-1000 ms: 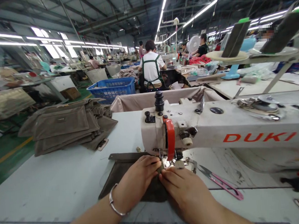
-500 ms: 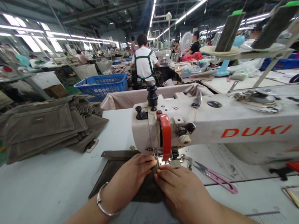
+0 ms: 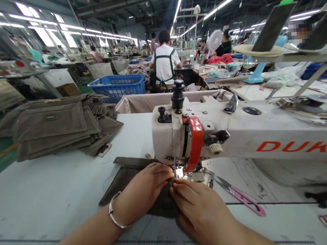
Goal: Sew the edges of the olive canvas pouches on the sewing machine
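Note:
A dark olive-brown fabric piece lies on the table under the head of a white sewing machine. My left hand, a silver bangle at its wrist, has its fingertips pressed on the fabric's edge just left of the presser foot. Close in front of the foot, my right hand pinches the same edge between thumb and fingers. Both hands cover much of the fabric, and the needle point cannot be made out. Thread snips with pink handles lie to the right of my right hand.
A stack of similar brown fabric pieces sits at the table's left. Behind the machine are a beige cloth-lined bin and a blue basket. A co-worker sits beyond with their back to me. Thread cones stand at upper right.
The view has shifted slightly, so the machine and scissors appear further right. Both hands stay at the presser foot, holding the fabric's edge; the fabric has barely moved.

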Available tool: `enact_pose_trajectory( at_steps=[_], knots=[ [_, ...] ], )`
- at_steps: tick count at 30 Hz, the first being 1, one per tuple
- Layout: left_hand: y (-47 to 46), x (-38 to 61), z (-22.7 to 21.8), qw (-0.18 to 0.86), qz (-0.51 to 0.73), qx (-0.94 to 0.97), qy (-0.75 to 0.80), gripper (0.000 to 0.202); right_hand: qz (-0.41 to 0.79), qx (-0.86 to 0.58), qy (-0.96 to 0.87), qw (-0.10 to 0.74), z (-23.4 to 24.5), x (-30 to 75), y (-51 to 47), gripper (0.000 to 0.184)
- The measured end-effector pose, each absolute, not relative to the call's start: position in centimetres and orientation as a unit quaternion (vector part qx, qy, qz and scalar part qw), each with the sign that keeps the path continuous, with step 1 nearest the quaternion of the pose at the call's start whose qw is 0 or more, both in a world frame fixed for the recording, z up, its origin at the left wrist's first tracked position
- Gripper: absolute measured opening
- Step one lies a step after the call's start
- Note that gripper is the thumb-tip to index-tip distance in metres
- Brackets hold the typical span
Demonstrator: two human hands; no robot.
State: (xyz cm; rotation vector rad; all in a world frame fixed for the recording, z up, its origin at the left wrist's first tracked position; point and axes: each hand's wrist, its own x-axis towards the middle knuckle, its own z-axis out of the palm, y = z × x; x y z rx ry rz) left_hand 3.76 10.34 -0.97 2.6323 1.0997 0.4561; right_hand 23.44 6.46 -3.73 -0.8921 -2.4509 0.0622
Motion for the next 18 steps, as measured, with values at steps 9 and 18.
enact_pose_trajectory(
  at_steps=[9, 18],
  knots=[
    [10.36, 3.96, -1.00, 0.124, 0.173, 0.904, 0.372, 0.025, 0.033, -0.323, -0.906, 0.271, -3.58, 23.38, 6.58, 0.037],
    [10.64, 3.94, -1.11, 0.107, 0.168, 0.907, 0.370, 0.028, 0.040, -0.346, -0.905, 0.246, -3.37, 23.74, 6.87, 0.038]
  ],
)
